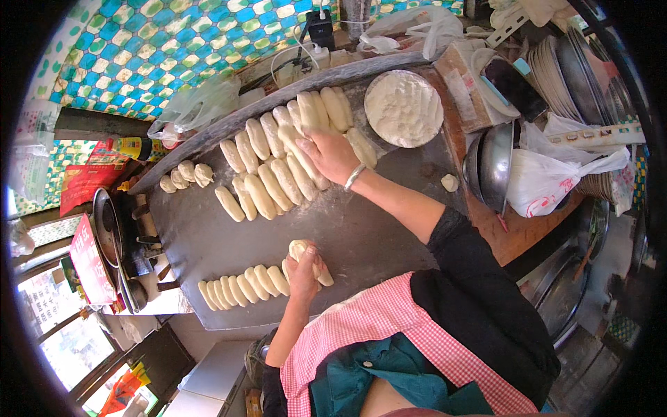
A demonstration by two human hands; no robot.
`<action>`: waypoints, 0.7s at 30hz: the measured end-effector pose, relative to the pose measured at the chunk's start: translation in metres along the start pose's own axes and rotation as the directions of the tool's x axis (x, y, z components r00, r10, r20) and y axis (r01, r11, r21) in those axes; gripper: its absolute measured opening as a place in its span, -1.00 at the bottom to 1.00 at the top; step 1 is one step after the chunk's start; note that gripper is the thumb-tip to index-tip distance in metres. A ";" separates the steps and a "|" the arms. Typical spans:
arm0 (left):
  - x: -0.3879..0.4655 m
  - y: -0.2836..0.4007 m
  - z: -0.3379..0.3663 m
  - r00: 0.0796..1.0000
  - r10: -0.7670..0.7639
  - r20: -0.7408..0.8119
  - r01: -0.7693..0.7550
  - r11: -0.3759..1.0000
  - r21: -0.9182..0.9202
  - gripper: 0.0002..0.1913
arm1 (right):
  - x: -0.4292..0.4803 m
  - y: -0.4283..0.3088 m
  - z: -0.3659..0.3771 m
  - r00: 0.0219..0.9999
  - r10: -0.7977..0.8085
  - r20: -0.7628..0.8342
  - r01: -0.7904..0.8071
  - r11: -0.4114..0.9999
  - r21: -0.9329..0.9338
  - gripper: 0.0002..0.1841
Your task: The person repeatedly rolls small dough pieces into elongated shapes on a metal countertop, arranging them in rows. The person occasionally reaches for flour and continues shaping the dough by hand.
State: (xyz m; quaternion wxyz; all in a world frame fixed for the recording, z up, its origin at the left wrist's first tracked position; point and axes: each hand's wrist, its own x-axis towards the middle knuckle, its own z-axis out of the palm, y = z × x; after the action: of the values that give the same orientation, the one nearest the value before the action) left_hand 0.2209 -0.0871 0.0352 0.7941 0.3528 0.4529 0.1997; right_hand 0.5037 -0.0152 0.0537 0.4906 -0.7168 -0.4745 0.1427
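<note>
My left hand (303, 271) is closed around a piece of pale dough (299, 249) near the table's front edge. Beside it runs a front row of small dough rolls (245, 288), lying side by side. Farther back, my right hand (332, 155), with a silver bangle at the wrist, grips a long dough roll (302, 156) that lies across two rows of floured rolls. The back row (257, 138) reaches toward the raised rim; the middle row (260, 195) lies nearer me. Some of my right fingertips are hidden behind the dough.
A round container of flour (404, 108) stands at the back right. Several dough lumps (186, 173) sit at the left, and one small lump (449, 182) at the right. Metal bowls (490, 167), a white plastic bag (547, 180) and a phone (515, 88) line the right side.
</note>
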 end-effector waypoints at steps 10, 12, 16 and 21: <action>0.013 0.018 0.032 0.909 0.001 0.417 0.010 1.000 -0.023 -0.28 | -0.141 -0.017 -0.010 0.918 -0.040 0.396 0.093 0.989 -0.114 -0.64; 0.016 0.019 0.026 0.954 -0.014 0.301 -0.077 0.954 0.290 -0.37 | -0.153 -0.004 -0.036 0.927 0.005 0.375 0.021 0.997 -0.067 -0.65; 0.037 0.035 0.010 0.932 0.312 0.185 -0.343 0.590 0.731 -0.39 | -0.196 0.009 -0.069 0.721 0.000 0.693 0.222 0.947 -0.231 -0.52; 0.109 0.082 0.058 0.709 0.621 0.334 -0.473 0.067 0.878 -0.24 | -0.168 0.019 -0.027 0.742 -0.098 0.663 0.425 0.834 -0.352 -0.13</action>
State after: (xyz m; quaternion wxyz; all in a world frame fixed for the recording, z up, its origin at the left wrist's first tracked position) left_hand 0.3265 0.0150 0.0531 0.2724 0.8667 0.3622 0.2085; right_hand 0.4466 -0.1698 0.0074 0.1280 -0.6510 -0.7276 0.1746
